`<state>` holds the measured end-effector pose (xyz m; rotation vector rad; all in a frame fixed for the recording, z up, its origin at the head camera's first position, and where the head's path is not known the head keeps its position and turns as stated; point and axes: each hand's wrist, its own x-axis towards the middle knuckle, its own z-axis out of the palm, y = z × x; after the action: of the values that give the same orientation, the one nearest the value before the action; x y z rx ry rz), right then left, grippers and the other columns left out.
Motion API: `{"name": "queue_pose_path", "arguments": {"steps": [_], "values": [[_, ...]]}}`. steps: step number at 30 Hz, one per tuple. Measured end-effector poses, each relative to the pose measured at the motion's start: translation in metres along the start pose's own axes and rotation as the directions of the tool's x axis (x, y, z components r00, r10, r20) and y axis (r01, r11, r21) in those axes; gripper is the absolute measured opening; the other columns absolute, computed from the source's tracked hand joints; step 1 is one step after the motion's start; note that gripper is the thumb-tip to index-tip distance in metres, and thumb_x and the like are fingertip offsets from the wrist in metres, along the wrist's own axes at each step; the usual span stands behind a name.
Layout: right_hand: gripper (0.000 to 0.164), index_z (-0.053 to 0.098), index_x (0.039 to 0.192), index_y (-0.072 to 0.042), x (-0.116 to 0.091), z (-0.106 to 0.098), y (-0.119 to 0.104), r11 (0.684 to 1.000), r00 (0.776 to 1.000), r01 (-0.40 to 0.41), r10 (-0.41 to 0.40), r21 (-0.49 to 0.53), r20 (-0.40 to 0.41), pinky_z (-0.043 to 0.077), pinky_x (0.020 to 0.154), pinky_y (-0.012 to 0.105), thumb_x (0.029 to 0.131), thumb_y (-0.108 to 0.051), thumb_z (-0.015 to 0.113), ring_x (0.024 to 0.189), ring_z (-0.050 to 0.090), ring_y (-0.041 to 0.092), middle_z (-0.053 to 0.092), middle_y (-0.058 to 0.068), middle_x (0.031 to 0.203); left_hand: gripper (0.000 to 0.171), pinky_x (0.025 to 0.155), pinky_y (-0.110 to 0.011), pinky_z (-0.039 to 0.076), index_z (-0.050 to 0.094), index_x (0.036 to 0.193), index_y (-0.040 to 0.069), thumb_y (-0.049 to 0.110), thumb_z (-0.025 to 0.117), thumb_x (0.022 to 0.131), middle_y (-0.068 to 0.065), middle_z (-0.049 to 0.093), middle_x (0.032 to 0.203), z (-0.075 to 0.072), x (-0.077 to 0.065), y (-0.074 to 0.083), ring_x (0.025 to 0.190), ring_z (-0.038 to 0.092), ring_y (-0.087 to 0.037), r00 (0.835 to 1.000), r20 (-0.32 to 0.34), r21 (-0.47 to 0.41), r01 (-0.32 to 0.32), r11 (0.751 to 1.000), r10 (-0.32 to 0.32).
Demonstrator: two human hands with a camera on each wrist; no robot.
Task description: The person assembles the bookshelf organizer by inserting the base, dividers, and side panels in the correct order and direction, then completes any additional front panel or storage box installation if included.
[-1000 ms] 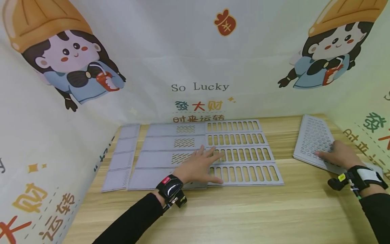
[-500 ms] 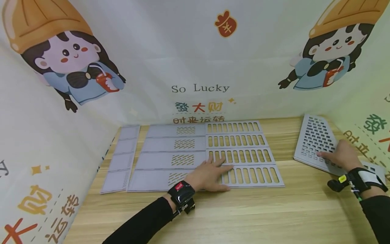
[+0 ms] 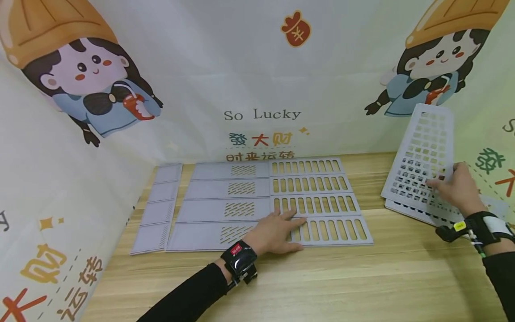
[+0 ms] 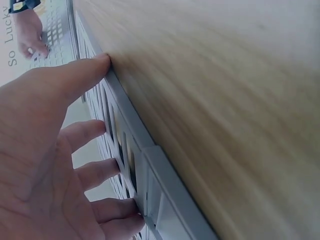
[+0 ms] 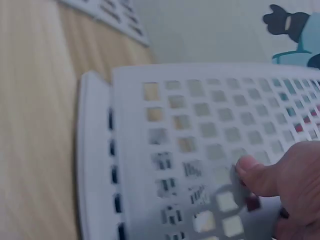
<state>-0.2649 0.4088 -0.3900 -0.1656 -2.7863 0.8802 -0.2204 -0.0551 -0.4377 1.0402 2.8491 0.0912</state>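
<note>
My right hand grips a grey perforated panel by its right edge, with the thumb on the front face. The panel is tilted up, far end raised, over a stack of similar panels. In the right wrist view, the thumb presses the lattice of square holes; the other fingers are mostly hidden behind it. My left hand rests with spread fingers across the front slotted panels. In the left wrist view its thumb touches the panel's edge and the fingertips touch the slotted face.
Left of the slotted panels lie panels with slanted slits. A narrow column of panels lies farther left. All lie on a wooden table. A printed cloth stands behind and at both sides.
The right hand has lifted the top perforated panel off its stack, tilting its far end upward. The left hand has shifted slightly right and settled on the slotted panels.
</note>
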Motion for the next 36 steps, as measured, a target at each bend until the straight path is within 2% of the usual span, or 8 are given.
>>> {"name": "queue_pose_path", "arguments": {"steps": [5,10,12,17,23,25,31,36], "values": [[0.034,0.035,0.120,0.018,0.003,-0.004,-0.010,0.985,0.987,0.146,-0.151,0.096,0.052,0.036,0.047,0.034,0.103,-0.004,0.056,0.062,0.052,0.020,0.062,0.039,0.092,0.075,0.112,-0.051,0.036,0.044,0.156,0.026,0.062,0.062,0.094,-0.014,0.037,0.158,0.000,-0.002,0.004,0.135,0.040,-0.051,1.000,-0.001,0.006,0.018,1.000,-0.018],[0.038,0.038,0.133,0.019,0.009,-0.003,-0.027,0.971,0.978,0.206,-0.206,0.121,-0.014,0.039,0.053,0.020,0.104,0.000,0.054,0.087,0.066,0.039,0.056,0.046,0.114,0.073,0.112,-0.050,0.036,0.043,0.157,0.025,0.061,0.060,0.095,-0.014,0.038,0.158,0.000,-0.003,0.008,0.135,0.042,-0.050,1.000,-0.002,0.026,0.022,0.999,-0.021],[0.038,0.040,0.135,0.017,0.011,0.001,-0.034,0.966,0.975,0.221,-0.215,0.134,-0.059,0.040,0.056,0.014,0.104,0.001,0.053,0.092,0.065,0.037,0.055,0.046,0.118,0.073,0.112,-0.050,0.036,0.043,0.157,0.025,0.061,0.059,0.096,-0.013,0.038,0.158,0.000,-0.003,0.009,0.135,0.042,-0.050,1.000,-0.001,0.031,0.027,0.999,-0.027],[0.028,0.046,0.129,0.015,0.015,0.014,-0.046,0.949,0.957,0.271,-0.248,0.160,-0.148,0.039,0.061,0.013,0.104,0.003,0.049,0.086,0.054,0.002,0.059,0.041,0.116,0.072,0.109,-0.052,0.040,0.044,0.156,0.027,0.062,0.060,0.095,-0.012,0.038,0.158,0.000,-0.004,0.011,0.134,0.042,-0.051,0.999,0.004,0.022,0.051,0.998,-0.051],[0.023,0.044,0.124,0.017,0.023,0.030,-0.056,0.947,0.954,0.275,-0.246,0.166,-0.174,0.040,0.071,0.026,0.105,0.003,0.044,0.101,0.058,0.045,0.058,0.040,0.115,0.073,0.107,-0.054,0.042,0.042,0.157,0.028,0.063,0.059,0.095,-0.012,0.037,0.159,0.001,-0.005,0.011,0.134,0.042,-0.051,0.998,0.003,0.020,0.059,0.998,-0.059],[0.022,0.044,0.123,0.017,0.026,0.034,-0.059,0.944,0.953,0.277,-0.246,0.179,-0.176,0.039,0.071,0.023,0.105,0.004,0.044,0.101,0.058,0.045,0.057,0.040,0.114,0.073,0.107,-0.054,0.042,0.043,0.157,0.027,0.062,0.060,0.095,-0.012,0.038,0.159,0.002,-0.005,0.010,0.134,0.042,-0.051,0.998,-0.003,0.016,0.056,0.998,-0.056],[0.019,0.047,0.120,0.016,0.031,0.041,-0.063,0.937,0.947,0.292,-0.254,0.191,-0.197,0.038,0.069,0.014,0.103,0.007,0.046,0.089,0.057,0.010,0.061,0.038,0.111,0.072,0.106,-0.053,0.043,0.044,0.156,0.027,0.062,0.060,0.095,-0.012,0.039,0.158,0.001,-0.007,0.011,0.134,0.043,-0.051,0.999,-0.017,0.021,0.045,0.999,-0.044],[0.020,0.046,0.120,0.017,0.034,0.044,-0.065,0.934,0.943,0.305,-0.270,0.185,-0.193,0.037,0.069,0.017,0.103,0.007,0.045,0.098,0.062,0.042,0.060,0.040,0.112,0.072,0.109,-0.051,0.040,0.043,0.157,0.027,0.062,0.058,0.096,-0.012,0.037,0.159,0.001,-0.007,0.012,0.135,0.041,-0.051,0.999,-0.009,0.022,0.052,0.998,-0.052]]}}
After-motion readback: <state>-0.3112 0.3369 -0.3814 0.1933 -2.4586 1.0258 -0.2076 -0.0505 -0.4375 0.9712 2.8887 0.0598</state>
